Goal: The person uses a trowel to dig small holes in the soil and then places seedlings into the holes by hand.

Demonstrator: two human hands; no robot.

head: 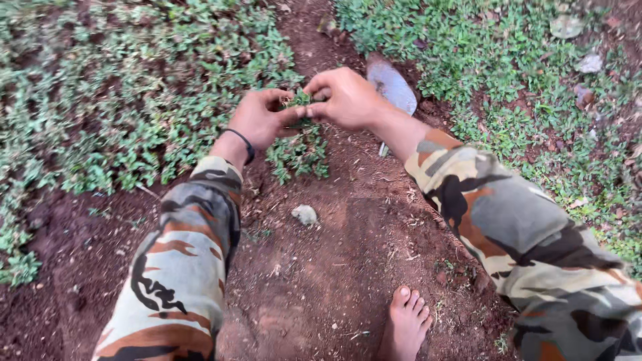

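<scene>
Weed sprig (299, 100), small, green and leafy, sits pinched between left hand (262, 119) and right hand (344, 97), both grips closed on it, above reddish soil (334, 254) beside a metal blade (391, 85).

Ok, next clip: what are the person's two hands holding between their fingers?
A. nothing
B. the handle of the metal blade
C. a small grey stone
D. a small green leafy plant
D: the left hand and right hand meet on a small green leafy plant, pinched between the fingertips, while the metal blade lies on the soil behind them.
</scene>
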